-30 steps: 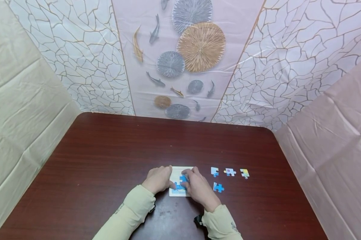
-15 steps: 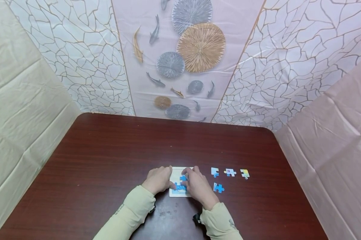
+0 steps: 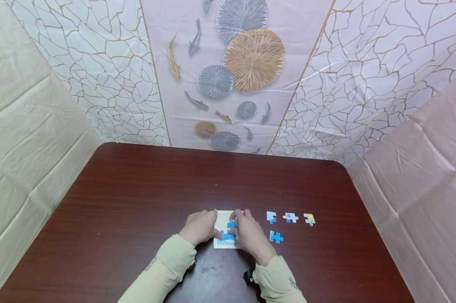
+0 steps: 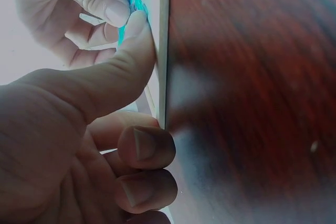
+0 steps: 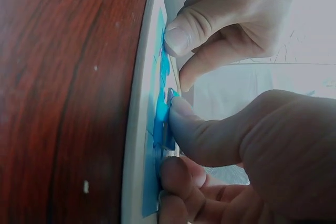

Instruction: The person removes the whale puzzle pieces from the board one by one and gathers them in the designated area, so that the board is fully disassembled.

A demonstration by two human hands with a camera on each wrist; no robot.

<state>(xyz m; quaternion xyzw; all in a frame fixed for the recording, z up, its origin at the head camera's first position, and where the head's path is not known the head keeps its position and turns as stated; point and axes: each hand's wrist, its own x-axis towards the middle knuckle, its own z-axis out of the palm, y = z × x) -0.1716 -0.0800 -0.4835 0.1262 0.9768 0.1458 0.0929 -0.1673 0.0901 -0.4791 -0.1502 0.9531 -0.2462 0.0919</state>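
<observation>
A white puzzle board lies on the table, its near part filled with blue puzzle pieces. My left hand holds the board's left side; the thumb presses on the laid pieces while the fingers curl at the board's edge in the left wrist view. My right hand pinches a blue jigsaw piece over the board. That piece sits slightly raised from the others in the right wrist view, thumb against it. The right hand hides the board's right side.
Right of the board lie loose puzzle pieces: a white-and-blue one, a pale one, a yellow-patterned one and a blue one. The dark red table meets fabric-covered walls behind and at both sides.
The right hand has shifted slightly, and the blue piece it pinches has moved a little away from me over the board. My left hand has stayed in place.
</observation>
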